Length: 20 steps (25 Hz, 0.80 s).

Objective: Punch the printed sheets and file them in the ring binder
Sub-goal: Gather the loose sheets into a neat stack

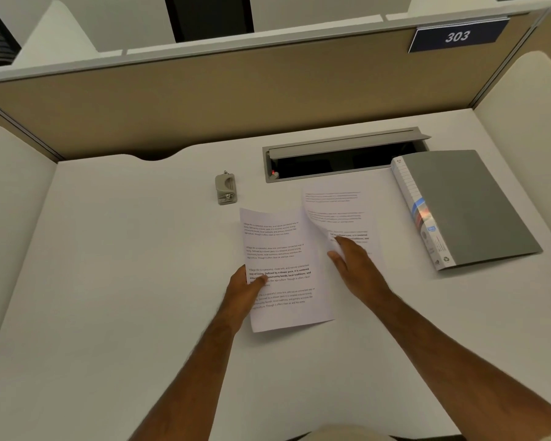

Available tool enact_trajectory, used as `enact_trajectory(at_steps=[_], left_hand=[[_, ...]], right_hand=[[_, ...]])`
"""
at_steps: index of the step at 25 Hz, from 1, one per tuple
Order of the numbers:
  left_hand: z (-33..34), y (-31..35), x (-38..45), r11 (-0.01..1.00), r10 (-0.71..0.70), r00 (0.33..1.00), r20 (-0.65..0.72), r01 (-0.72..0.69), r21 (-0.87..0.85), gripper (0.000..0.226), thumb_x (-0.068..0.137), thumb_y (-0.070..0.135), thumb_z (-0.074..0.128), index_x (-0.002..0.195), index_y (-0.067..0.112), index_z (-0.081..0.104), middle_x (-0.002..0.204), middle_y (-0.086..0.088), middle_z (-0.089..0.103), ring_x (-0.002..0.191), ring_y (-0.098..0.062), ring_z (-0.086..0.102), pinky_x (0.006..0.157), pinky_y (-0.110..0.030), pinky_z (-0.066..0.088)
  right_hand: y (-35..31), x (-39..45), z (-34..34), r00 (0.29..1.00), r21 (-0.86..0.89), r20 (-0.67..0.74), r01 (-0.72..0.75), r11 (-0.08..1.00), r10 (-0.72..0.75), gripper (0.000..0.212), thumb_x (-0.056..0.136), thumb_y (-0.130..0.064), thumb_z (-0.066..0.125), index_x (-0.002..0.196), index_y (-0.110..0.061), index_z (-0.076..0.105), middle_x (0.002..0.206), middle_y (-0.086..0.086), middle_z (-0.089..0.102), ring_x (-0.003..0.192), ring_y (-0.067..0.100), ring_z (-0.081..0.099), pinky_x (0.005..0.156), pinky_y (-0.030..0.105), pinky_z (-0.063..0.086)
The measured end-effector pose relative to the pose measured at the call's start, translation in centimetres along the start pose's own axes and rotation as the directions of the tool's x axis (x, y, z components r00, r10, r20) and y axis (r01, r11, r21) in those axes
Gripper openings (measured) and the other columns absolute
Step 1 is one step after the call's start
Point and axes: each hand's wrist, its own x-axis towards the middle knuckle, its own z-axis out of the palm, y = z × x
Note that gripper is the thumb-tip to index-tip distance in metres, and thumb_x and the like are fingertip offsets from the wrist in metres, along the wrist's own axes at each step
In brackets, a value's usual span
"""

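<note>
A person seated at a white tabletop (109, 281) in a study carrel sorts printed sheets, both bare forearms reaching in from the near edge. The left hand (245, 288) holds one printed sheet (283, 268) at its left edge, its grip clamped on the paper with the thumb lying on top of the text and the fingers hidden beneath. That sheet's long axis runs from the near edge towards the far edge, leaning slightly left at the top, and its upper right corner curls up off the surface. The right hand (353, 262) rests with its grip apart, fingers straight, on a second printed sheet (337, 211) that lies flat just beyond and to the right, partly tucked under the first; its long axis also points towards the far edge.

A small grey hole punch (226, 189) stands left of the sheets, nearer the far edge, well apart from both hands, its long axis pointing away from the person. The grey ring binder (465, 205) lies shut and flat near the right edge, its labelled spine facing the sheets and its long axis angled from the far edge back towards the near right corner. An open cable hatch (337, 160) is set into the tabletop beyond the sheets. A beige partition (204, 100) closes off the far edge, bearing a blue plate (457, 36) marked 303.
</note>
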Motion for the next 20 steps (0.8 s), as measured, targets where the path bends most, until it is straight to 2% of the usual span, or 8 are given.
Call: enact_trajectory(at_steps=[2, 4, 12, 16, 20], left_hand=[[-0.2, 0.0, -0.6, 1.0, 0.005, 1.0, 0.003, -0.005, -0.014, 0.034, 0.1, 0.018, 0.063, 0.133, 0.024, 0.06, 0.122, 0.006, 0.072, 0.102, -0.013, 0.073, 0.076, -0.024, 0.061], [-0.3, -0.2, -1.1, 1.0, 0.002, 1.0, 0.001, -0.002, -0.024, 0.033, 0.1, 0.018, 0.063, 0.132, 0.025, 0.06, 0.121, 0.006, 0.072, 0.102, -0.013, 0.073, 0.075, -0.023, 0.06], [-0.4, -1.7, -3.2, 1.0, -0.016, 1.0, 0.015, 0.016, -0.015, 0.031, 0.1, 0.018, 0.063, 0.128, 0.028, 0.061, 0.115, 0.005, 0.074, 0.094, -0.013, 0.075, 0.069, -0.022, 0.06], [-0.4, -2.9, -3.9, 1.0, -0.028, 0.999, 0.018, 0.028, -0.001, 0.032, 0.099, 0.021, 0.064, 0.131, 0.027, 0.061, 0.115, 0.003, 0.075, 0.094, -0.016, 0.076, 0.075, -0.03, 0.063], [-0.1, -4.0, -4.3, 0.999, -0.049, 0.999, 0.018, 0.049, -0.007, 0.031, 0.101, 0.029, 0.061, 0.132, 0.029, 0.061, 0.118, 0.001, 0.075, 0.096, -0.017, 0.076, 0.083, -0.037, 0.064]], right_hand=[[-1.3, -0.4, 0.6, 0.999, 0.032, 0.036, 0.014, 0.999, -0.015, 0.048, 0.103, -0.041, 0.049, 0.146, -0.019, 0.043, 0.147, 0.005, 0.052, 0.135, 0.024, 0.048, 0.114, 0.043, 0.04], [-2.7, -1.2, 1.3, 0.997, 0.047, 0.073, 0.02, 0.999, -0.023, 0.048, 0.103, -0.039, 0.05, 0.144, -0.015, 0.045, 0.144, 0.007, 0.053, 0.132, 0.025, 0.049, 0.112, 0.036, 0.039], [-7.5, -5.5, 3.4, 0.959, 0.059, 0.244, 0.134, 0.989, -0.144, 0.05, 0.104, -0.038, 0.049, 0.146, -0.012, 0.042, 0.147, 0.005, 0.05, 0.133, 0.02, 0.048, 0.107, 0.025, 0.035], [-9.1, -7.8, 4.6, 0.937, 0.058, 0.317, 0.138, 0.989, -0.15, 0.053, 0.104, -0.039, 0.048, 0.149, -0.013, 0.039, 0.152, 0.004, 0.045, 0.137, 0.02, 0.044, 0.107, 0.021, 0.031], [-9.6, -9.5, 6.2, 0.914, 0.045, 0.378, 0.143, 0.989, -0.149, 0.054, 0.104, -0.041, 0.047, 0.15, -0.015, 0.037, 0.155, 0.004, 0.043, 0.139, 0.02, 0.044, 0.112, 0.026, 0.034]])
